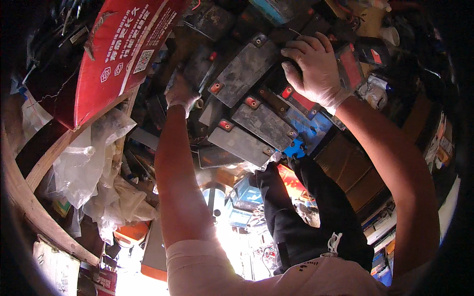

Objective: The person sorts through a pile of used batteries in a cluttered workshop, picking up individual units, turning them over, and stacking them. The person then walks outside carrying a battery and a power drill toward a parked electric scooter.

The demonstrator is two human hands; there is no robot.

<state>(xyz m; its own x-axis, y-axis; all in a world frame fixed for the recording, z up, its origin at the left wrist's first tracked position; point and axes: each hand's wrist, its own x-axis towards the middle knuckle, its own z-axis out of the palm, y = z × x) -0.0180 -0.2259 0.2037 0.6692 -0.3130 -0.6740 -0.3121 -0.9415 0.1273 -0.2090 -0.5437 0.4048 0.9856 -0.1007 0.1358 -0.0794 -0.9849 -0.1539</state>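
Several dusty grey and black batteries with terminals at their corners lie close together ahead of me. The largest one in the middle, a long grey battery point(245, 70), lies between my two hands. My left hand point(181, 94), thinly gloved, reaches down beside a dark battery point(198, 66); shadow hides most of its fingers, so its grip is unclear. Over the batteries at the right, my right hand point(313, 69), also gloved, is spread with nothing in it. Below it sits a battery with a red top point(299, 101). Nearer me are another grey battery point(264, 122) and a plain grey battery point(242, 142).
A big red printed carton point(118, 54) leans at the upper left above a curved wooden beam point(54, 229). Clear plastic bags point(91, 163) hang below it. Brown cardboard point(348, 165) lies at the right. My legs point(316, 207) stand close to the batteries.
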